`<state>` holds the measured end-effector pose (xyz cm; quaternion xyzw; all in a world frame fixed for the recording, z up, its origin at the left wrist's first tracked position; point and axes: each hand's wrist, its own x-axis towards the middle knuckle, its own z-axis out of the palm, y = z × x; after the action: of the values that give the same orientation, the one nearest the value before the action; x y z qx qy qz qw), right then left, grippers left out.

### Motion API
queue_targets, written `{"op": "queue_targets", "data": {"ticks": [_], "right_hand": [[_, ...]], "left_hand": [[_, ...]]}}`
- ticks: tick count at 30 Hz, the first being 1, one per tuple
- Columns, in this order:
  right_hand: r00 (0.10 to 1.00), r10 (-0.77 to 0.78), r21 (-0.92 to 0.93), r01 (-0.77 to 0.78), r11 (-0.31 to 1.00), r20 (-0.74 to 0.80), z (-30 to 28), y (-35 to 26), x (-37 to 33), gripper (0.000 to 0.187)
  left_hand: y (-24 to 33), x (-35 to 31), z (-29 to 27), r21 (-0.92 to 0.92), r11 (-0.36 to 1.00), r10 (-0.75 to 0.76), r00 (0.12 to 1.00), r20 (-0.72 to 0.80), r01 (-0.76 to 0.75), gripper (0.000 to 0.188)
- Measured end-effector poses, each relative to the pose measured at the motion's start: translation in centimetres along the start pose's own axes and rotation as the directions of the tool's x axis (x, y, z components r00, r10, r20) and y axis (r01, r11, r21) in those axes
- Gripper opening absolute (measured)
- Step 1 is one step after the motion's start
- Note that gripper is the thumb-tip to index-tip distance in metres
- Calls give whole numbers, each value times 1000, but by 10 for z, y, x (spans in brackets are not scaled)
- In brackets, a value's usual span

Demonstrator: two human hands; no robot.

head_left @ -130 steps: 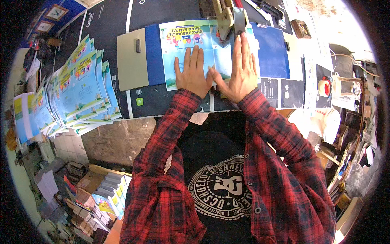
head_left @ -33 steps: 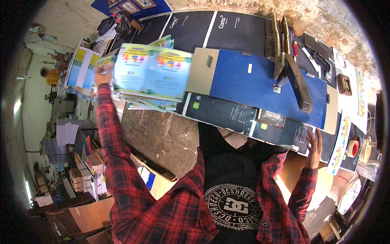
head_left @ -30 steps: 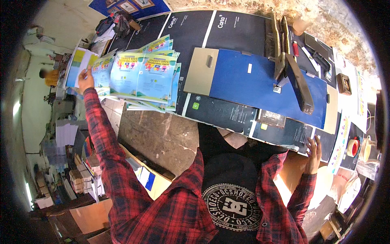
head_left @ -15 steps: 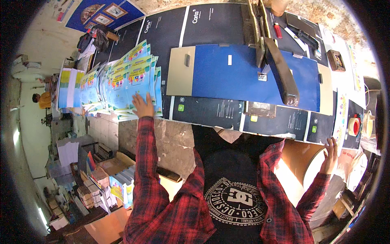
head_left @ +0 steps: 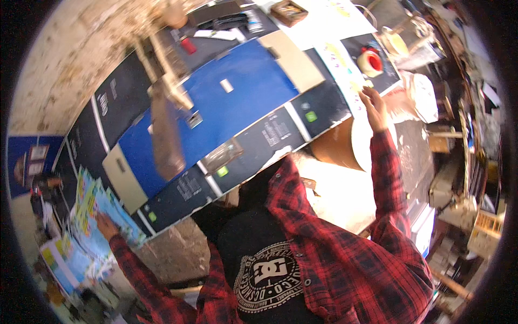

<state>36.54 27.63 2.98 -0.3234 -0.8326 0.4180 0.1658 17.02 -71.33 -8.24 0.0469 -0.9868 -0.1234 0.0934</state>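
My left hand [head_left: 106,224] rests flat on a fanned stack of colourful printed booklets [head_left: 89,208] at the far left of the worktable. My right hand [head_left: 374,106] reaches out to the right, its fingers on the edge of a pile of light printed sheets [head_left: 343,69]; whether it grips one I cannot tell. Between my arms lies a blue sheet [head_left: 237,105] on the dark table surface [head_left: 270,132], under a large long-arm stapler [head_left: 164,116].
A red tape roll [head_left: 370,61] lies on a dark board past my right hand. A small wooden box [head_left: 288,11] stands at the back. More booklet stacks [head_left: 59,259] lie lower left. Shelves and clutter fill the right side.
The view has swung to the right. My left hand laid the booklet on the fanned stack and stays on it. My right hand has risen to the sheets at the right.
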Motion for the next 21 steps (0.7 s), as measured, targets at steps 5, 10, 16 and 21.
{"op": "queue_targets", "data": {"ticks": [5, 10, 16, 21], "right_hand": [[994, -78, -533, 25, 846, -77, -17, 47, 52, 86], [980, 189, -708, -176, 684, -60, 6, 26, 92, 119], [935, 351, -764, -267, 588, -57, 9, 14, 108, 130], [953, 271, -726, -279, 628, -132, 13, 8, 92, 124]], "left_hand": [[36, -3, 10, 104, 979, 181, 982, -60, -175, 51], [127, -57, -53, -266, 958, 83, 990, -111, -110, 50], [225, -97, -134, -474, 878, 72, 997, -8, -67, 50], [291, -115, -164, -532, 832, 186, 983, -1, -158, 58]]}}
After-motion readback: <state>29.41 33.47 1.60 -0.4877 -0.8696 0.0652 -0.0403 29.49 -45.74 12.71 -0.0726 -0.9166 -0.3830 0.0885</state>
